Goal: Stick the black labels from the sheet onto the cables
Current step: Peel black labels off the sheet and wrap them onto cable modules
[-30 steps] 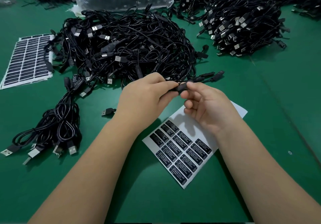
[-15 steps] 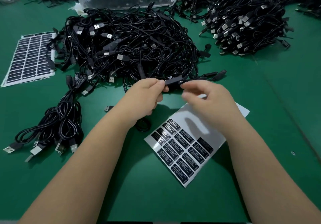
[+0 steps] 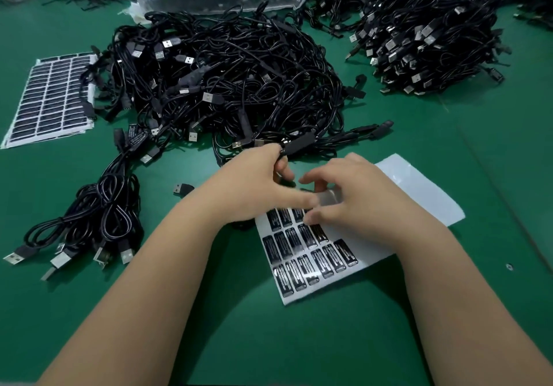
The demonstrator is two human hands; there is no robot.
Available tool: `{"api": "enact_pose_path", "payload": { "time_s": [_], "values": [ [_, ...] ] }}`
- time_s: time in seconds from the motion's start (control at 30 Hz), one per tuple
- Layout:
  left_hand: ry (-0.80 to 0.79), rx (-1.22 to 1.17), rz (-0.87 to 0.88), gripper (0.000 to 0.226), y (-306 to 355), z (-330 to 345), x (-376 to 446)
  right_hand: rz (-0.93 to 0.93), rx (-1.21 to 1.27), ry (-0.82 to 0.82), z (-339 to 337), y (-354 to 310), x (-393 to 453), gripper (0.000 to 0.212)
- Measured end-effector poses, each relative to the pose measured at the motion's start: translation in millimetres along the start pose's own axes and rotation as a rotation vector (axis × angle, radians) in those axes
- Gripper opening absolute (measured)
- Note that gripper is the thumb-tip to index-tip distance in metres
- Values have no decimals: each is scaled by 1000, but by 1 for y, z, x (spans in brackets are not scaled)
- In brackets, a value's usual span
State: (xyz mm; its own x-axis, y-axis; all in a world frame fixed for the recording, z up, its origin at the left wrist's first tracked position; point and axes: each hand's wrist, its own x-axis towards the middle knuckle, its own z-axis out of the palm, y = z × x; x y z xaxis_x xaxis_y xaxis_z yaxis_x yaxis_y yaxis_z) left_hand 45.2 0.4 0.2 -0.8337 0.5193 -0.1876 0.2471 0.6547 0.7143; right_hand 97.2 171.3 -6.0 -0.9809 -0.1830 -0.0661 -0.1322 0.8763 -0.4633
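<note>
Cable module (image 3: 297, 145) pinched by left hand (image 3: 254, 185); right hand (image 3: 359, 203) fingers curled over label sheet (image 3: 419, 194), grasp unclear. Label could crease if peeled fast.

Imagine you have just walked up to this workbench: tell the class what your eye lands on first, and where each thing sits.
The big tangled pile of black cables fills the middle of the green table. In front of it, the left hand pinches one cable's inline block while the right hand reaches onto the label sheet. A fuller sheet of labels lies at far left.
</note>
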Motion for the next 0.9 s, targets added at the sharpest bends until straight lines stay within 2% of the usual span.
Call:
{"api": "enact_pose_path", "payload": {
  "time_s": [0.07,0.1,0.17,0.3,0.37,0.43,0.57,0.73,0.9],
  "values": [
    [25,151,10,50,0,0,-1,-14,-64,25,0,1,4,45],
    [59,144,17,48,-1,0,0,-22,-75,45,0,2,6,42],
    [81,-18,9,48,-4,0,4,-42,-44,128,1,4,8,34],
    [127,-345,16,48,-9,-4,9,-74,32,430,5,5,9,30],
    [115,-489,19,48,-13,-7,10,-69,57,540,8,3,10,19],
    [79,-564,34,46,-16,-7,13,-34,102,541,10,2,12,13],
    [54,-536,61,44,-14,-5,14,7,136,556,12,3,13,14],
    [76,-551,29,42,-12,-4,13,-56,33,570,12,-1,10,13],
    [68,-610,-16,42,-10,-2,13,-84,-12,500,8,-3,7,13]
  ]
}}
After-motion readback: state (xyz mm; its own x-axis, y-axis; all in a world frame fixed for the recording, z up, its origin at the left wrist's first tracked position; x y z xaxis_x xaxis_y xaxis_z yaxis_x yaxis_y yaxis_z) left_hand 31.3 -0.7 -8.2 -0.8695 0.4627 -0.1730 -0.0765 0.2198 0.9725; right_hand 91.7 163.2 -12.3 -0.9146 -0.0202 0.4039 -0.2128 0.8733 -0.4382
